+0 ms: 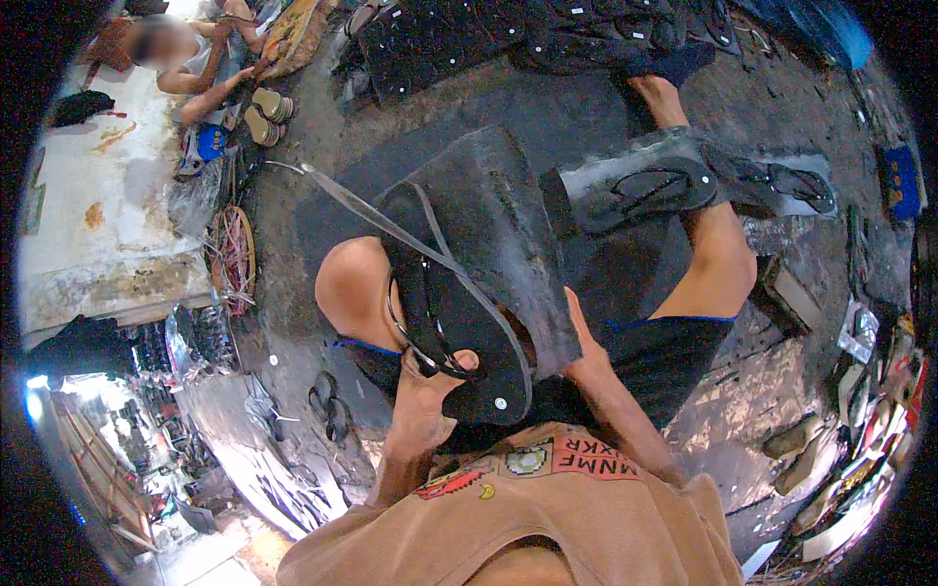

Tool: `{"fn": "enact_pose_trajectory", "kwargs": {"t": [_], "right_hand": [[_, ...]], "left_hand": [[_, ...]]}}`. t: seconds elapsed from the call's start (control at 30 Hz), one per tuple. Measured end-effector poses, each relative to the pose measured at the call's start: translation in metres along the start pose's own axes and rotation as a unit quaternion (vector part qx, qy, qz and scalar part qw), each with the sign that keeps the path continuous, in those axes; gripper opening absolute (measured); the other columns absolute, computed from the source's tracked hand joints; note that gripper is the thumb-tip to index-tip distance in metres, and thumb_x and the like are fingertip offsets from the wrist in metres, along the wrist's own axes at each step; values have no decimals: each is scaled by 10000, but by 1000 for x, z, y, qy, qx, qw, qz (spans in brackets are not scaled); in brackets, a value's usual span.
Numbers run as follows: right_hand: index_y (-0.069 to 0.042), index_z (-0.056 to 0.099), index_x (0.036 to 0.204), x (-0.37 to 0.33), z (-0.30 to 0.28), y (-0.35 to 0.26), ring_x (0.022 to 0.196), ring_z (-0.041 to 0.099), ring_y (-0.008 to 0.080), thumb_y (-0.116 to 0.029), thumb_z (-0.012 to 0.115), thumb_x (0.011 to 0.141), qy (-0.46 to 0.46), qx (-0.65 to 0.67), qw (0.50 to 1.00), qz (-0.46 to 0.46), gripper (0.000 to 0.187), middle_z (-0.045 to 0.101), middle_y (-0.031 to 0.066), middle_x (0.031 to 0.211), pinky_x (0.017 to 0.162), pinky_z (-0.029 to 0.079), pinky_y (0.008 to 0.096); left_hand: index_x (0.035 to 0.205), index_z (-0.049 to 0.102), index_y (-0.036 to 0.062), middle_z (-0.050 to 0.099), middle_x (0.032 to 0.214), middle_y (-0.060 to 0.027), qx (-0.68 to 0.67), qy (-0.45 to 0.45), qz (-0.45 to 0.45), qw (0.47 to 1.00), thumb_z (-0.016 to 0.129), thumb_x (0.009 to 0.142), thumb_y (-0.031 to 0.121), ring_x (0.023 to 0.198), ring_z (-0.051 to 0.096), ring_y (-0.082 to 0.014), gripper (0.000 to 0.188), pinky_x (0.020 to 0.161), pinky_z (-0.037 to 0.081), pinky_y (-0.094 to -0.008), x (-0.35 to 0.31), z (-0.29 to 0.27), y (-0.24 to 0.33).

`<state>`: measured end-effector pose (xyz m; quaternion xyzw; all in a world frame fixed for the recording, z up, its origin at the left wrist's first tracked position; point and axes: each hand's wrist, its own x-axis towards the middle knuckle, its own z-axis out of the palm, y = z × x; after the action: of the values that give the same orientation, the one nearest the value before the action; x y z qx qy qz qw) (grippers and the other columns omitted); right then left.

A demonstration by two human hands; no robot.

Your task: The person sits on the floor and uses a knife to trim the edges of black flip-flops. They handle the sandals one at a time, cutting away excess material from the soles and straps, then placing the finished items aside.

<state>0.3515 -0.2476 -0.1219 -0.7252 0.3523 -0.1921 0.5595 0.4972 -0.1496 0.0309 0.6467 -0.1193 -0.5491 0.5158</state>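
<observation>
My left hand [428, 386] is closed on a black flip-flop [498, 376], its thumb by the strap near my left knee. A thin grey strip [366, 210] follows the sole's edge, then trails loose to the far left. Behind the flip-flop, a worn dark slab [503, 210] leans across my lap. My right hand [586, 352] grips the slab's near right edge; some of its fingers are hidden. Beyond it, one black flip-flop [650, 190] lies on a grey board, with another black flip-flop [791, 186] farther right.
Many black flip-flops [440, 49] are heaped at the far side. A co-worker [200, 73] sits at the far left, near beige sandals [269, 117]. A round basket of strips [233, 259] stands left. A wooden block [789, 296] and loose sole pieces [806, 454] lie right.
</observation>
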Motion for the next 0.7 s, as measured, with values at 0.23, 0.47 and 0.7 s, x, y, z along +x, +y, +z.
{"fn": "enact_pose_trajectory", "kwargs": {"t": [0.23,0.47,0.7], "right_hand": [[-54,633,985,82,34,-43,657,586,228,-498,585,950,115,89,989,6,448,628,91,772,584,456,390],[-44,634,1004,92,32,-63,538,570,131,-601,356,1089,-4,402,909,107,628,610,48,685,469,425,284],[7,752,1089,-41,-12,-113,722,610,60,-224,775,947,130,281,951,-4,273,742,26,905,638,482,246]], "left_hand": [[1172,649,40,695,1019,-18,79,74,41,993,810,825,70,889,682,-149,383,788,578,-326,-13,-22,-4],[1188,647,-49,735,1082,-108,85,12,93,992,825,861,156,941,710,-209,425,839,593,-357,-18,-75,-5],[1259,594,-5,729,1093,-111,92,-62,121,987,821,849,103,961,716,-237,481,898,576,-373,13,-66,-20]]}}
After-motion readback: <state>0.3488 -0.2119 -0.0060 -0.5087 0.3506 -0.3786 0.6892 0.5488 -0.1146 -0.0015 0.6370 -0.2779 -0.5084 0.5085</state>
